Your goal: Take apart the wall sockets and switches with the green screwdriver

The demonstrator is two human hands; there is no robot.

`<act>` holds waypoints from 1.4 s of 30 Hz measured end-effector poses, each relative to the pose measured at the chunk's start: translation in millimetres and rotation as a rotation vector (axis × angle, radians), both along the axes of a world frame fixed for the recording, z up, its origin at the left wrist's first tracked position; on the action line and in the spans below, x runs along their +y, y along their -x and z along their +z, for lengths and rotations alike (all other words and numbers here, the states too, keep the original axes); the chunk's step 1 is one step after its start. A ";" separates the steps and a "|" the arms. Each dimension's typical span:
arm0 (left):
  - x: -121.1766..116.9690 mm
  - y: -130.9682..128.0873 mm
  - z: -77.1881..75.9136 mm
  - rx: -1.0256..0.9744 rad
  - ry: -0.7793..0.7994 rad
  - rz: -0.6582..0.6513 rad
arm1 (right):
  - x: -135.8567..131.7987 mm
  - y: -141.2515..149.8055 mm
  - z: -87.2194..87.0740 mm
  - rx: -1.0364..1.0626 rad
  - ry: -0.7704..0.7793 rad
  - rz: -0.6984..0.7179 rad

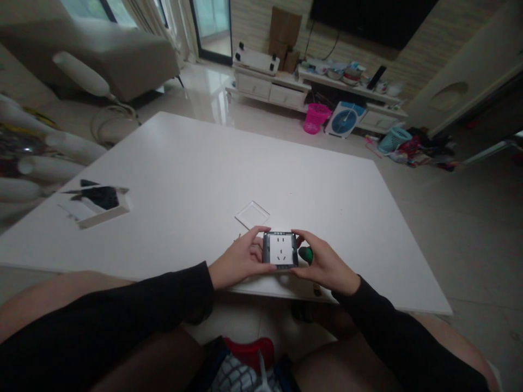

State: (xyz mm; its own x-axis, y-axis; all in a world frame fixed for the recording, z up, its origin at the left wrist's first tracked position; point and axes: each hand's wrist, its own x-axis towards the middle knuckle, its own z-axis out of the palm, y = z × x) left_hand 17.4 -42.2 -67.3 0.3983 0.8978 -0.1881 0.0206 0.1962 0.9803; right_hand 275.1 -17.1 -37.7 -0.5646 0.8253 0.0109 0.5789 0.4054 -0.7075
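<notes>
Just above the near edge of the white table [204,158], in the head view, a socket panel [281,250] is held between a person's two bare hands, its white face with dark slots turned up toward the camera and framed by a dark grey border. The left hand [239,258] grips its left side, thumb along the near edge and index finger at the far corner, the other fingers curled beside it. The right hand [327,264] pinches the opposite side in the same manner, thumb near and index finger far. A green rounded object [305,254] shows between that thumb and index finger, beside the panel; whether the right hand also holds it, I cannot tell. Just beyond the left hand, a clear square frame [252,214] lies flat on the table. A small dark piece [317,289] sits by the table's near edge, below the right wrist. Well apart, toward the table's left side, stands an open white box [105,218] with black items [102,196] in it. Across the floor are a pink basket [316,117] and a blue-and-white fan [345,119].
</notes>
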 end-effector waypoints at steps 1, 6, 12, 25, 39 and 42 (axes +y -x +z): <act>-0.5 0.3 -1.6 0.052 -0.024 -0.028 | 0.0 -0.6 -2.1 -0.024 -0.003 0.006; -1.9 1.9 -2.0 0.280 -0.197 -0.100 | -1.1 -3.3 -13.4 -0.172 -0.038 0.027; 2.8 5.4 -3.6 0.539 -0.475 -0.100 | -1.0 -1.1 -10.9 -0.304 -0.041 0.051; 6.1 8.6 -8.9 0.735 -0.512 -0.169 | 2.0 -1.2 -23.6 -0.305 -0.027 0.050; 6.9 11.5 -8.7 0.825 -0.582 -0.232 | 4.5 -1.9 -27.0 -0.307 0.017 0.064; 7.5 11.6 -7.6 0.848 -0.583 -0.244 | 4.7 -2.9 -28.2 -0.297 0.013 0.081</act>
State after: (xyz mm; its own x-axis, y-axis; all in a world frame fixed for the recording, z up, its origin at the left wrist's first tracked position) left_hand 5.9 -34.7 -75.0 0.5208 0.8519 -0.0546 0.7180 -0.4026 0.5678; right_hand 278.0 -12.4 -65.9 -0.6058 0.7762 -0.1748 0.7272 0.4511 -0.5173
